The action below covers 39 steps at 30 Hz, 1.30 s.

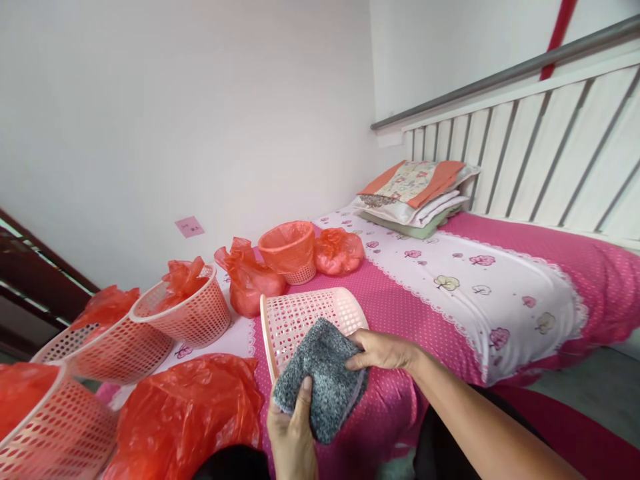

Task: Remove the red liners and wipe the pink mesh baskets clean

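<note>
Head view, looking down across a bed with a pink dotted cover [400,313]

- Left hand [293,433]: thumb pinned on the near edge of a grey fuzzy cloth [323,377], fingers under it, so it is clamped on the cloth
- Right hand [383,350]: fingers curled over the cloth's far right edge, gripping it where it meets the mouth of a pink mesh basket [305,320]
- The basket lies tipped on its side on the cover, open end toward the person; the cloth sits half in front of that opening, touching the rim
- Left of it: loose red plastic bag [185,413] just beside the left hand, more pink baskets [185,313] with red bags in them, tied red bundles [250,277] further back
- Far end: folded bedding stack [415,197] against a white slatted headboard [525,153]

Risks, as I judge them
- Basket is unbraced on soft bedding; a push from the cloth could roll or slide it away
- Fuzzy pile could snag on the mesh holes
- The left forearm could drag the loose red bag off the edge
</note>
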Tool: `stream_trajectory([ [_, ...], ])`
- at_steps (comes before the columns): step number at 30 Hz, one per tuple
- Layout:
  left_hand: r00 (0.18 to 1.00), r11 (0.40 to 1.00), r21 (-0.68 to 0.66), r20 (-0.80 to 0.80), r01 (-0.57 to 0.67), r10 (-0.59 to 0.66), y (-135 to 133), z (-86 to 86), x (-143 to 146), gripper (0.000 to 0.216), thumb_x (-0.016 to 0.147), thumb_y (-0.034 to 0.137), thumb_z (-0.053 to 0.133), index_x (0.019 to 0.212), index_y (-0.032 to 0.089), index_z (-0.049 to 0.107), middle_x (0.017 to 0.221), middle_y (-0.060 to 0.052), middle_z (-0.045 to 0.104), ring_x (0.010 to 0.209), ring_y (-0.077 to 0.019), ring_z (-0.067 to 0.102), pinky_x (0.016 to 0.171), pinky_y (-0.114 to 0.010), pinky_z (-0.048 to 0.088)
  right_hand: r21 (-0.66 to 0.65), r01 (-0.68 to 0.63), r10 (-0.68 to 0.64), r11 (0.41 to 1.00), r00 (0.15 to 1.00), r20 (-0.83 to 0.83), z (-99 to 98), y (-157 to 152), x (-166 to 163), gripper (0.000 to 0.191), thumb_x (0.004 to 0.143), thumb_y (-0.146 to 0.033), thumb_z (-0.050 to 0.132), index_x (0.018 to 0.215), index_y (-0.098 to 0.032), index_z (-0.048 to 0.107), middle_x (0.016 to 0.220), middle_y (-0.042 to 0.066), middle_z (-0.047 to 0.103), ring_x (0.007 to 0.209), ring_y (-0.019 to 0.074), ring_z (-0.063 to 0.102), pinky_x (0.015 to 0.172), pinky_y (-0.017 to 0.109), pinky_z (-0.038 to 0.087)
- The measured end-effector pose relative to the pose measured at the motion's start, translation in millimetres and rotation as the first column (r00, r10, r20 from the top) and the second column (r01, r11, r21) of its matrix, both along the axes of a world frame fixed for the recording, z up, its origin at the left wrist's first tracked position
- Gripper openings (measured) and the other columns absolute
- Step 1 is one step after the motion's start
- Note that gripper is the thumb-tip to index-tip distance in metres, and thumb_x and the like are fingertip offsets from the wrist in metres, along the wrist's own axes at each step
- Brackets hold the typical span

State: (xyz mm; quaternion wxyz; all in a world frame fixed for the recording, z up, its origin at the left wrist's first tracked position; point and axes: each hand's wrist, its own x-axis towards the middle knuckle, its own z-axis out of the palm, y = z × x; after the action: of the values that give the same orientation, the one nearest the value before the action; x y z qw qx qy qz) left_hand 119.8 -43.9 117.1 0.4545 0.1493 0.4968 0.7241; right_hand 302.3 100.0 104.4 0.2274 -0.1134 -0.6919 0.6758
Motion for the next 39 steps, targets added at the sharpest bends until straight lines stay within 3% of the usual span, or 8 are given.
stream_trajectory([
  [5,0.935,0.967,0.064,0.248,0.245,-0.253,-5,0.1,9,0.085,0.06,0.036,0.104,0.137,0.023,0.07,0.129,-0.014,0.082,0.125,-0.0385,0.075,0.109,-0.047,0.061,-0.118,0.017,-0.026,0.993,0.997,-0.077,-4.9,3,6,0.045,0.082,-0.052,0.09,0.111,-0.018,0.083,0.104,0.005,0.083,0.1,0.02,0.075,0.104,0.037,0.055],
  [8,0.926,0.956,0.072,0.237,0.286,-0.295,-7,1.3,12,0.088,0.062,0.023,0.102,0.143,0.024,0.067,0.133,-0.014,0.08,0.127,-0.0383,0.074,0.113,-0.049,0.058,-0.135,0.024,-0.037,0.991,0.995,-0.088,-1.3,3,13,0.044,0.079,-0.049,0.093,0.108,-0.017,0.083,0.099,0.004,0.083,0.093,0.019,0.075,0.098,0.034,0.057],
  [14,0.971,0.97,0.06,-0.034,0.237,-0.235,-1,-14.4,1,0.086,0.067,0.029,0.1,0.145,0.022,0.065,0.129,-0.014,0.081,0.123,-0.0368,0.076,0.109,-0.047,0.06,-0.133,0.07,-0.082,0.989,0.993,-0.085,7.9,-1,10,0.06,0.077,-0.063,0.09,0.113,-0.015,0.082,0.104,0.008,0.082,0.098,0.024,0.076,0.099,0.039,0.057],
  [20,0.993,0.992,0.038,0.001,0.122,-0.122,0,-21.0,3,0.087,0.066,0.039,0.102,0.144,0.022,0.066,0.129,-0.014,0.081,0.125,-0.0354,0.075,0.11,-0.044,0.06,-0.135,0.214,-0.216,0.967,0.976,-0.002,-1.6,-9,-16,0.063,0.088,-0.07,0.078,0.123,-0.017,0.078,0.119,0.011,0.081,0.117,0.0283,0.073,0.115,0.048,0.048],
  [24,0.971,0.968,0.083,0.004,0.237,-0.238,-4,-13.3,9,0.075,0.065,0.034,0.101,0.134,0.023,0.073,0.122,-0.011,0.084,0.123,-0.0349,0.077,0.108,-0.044,0.061,-0.168,0.214,-0.226,0.962,0.972,-0.057,-5.1,-6,-12,0.062,0.087,-0.067,0.081,0.123,-0.017,0.078,0.119,0.01,0.081,0.117,0.0278,0.073,0.116,0.048,0.047],
  [29,0.947,0.964,0.023,-0.193,0.264,-0.255,-3,-22.6,8,0.056,0.061,0.04,0.102,0.107,0.014,0.083,0.105,-0.013,0.087,0.1,-0.0342,0.083,0.094,-0.042,0.066,-0.253,0.125,-0.151,0.96,0.985,-0.087,-2.4,-7,-2,0.064,0.078,-0.062,0.09,0.119,-0.014,0.079,0.112,0.011,0.082,0.107,0.0273,0.075,0.107,0.045,0.053],
  [35,0.948,0.993,0.039,-0.302,0.113,-0.096,-2,-32.5,12,0.062,0.063,0.049,0.1,0.112,0.018,0.079,0.109,-0.012,0.087,0.104,-0.0363,0.081,0.094,-0.043,0.064,-0.433,0.229,-0.262,0.872,0.965,-0.018,-14.1,-18,-29,0.064,0.074,-0.06,0.094,0.118,-0.017,0.078,0.107,0.009,0.083,0.106,0.0286,0.077,0.11,0.049,0.054],
  [39,0.877,0.994,0.096,-0.481,0.053,0.0,-8,-24.4,-12,0.055,0.072,0.058,0.093,0.111,0.022,0.079,0.105,-0.01,0.085,0.101,-0.0308,0.079,0.092,-0.036,0.061,-0.517,0.351,-0.406,0.781,0.914,0.007,-5.2,-3,-5,0.052,0.08,-0.056,0.091,0.112,-0.017,0.078,0.105,0.012,0.083,0.098,0.0287,0.08,0.106,0.049,0.059],
])
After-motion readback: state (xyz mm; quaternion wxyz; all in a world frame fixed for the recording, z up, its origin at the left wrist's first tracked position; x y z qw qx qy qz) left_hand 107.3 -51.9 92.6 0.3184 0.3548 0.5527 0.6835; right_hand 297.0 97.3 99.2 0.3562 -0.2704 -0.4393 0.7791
